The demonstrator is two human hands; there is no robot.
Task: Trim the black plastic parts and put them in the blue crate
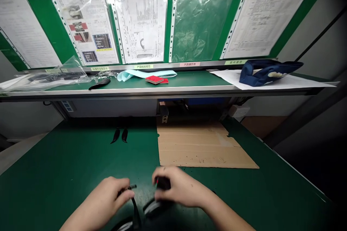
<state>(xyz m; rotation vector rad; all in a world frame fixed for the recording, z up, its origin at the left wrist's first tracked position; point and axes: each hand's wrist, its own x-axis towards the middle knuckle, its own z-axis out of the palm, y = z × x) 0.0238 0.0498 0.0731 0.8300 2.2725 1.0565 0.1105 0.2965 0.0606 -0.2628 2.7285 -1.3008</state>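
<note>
My left hand pinches a thin black plastic piece whose lower end runs down towards the bottom edge of the view. In my right hand is a small black block with a red spot, gripped between thumb and fingers; motion blurs it. Just under the right hand shows a dark curved part with a silvery band. A similar curved dark part lies below the left hand, cut off by the frame. Whether the held pieces join these curved parts, I cannot tell.
Two small black curved pieces lie farther back on the green table. A cardboard sheet covers the back right. The shelf above holds a red pad, a light blue strip and a navy cloth item.
</note>
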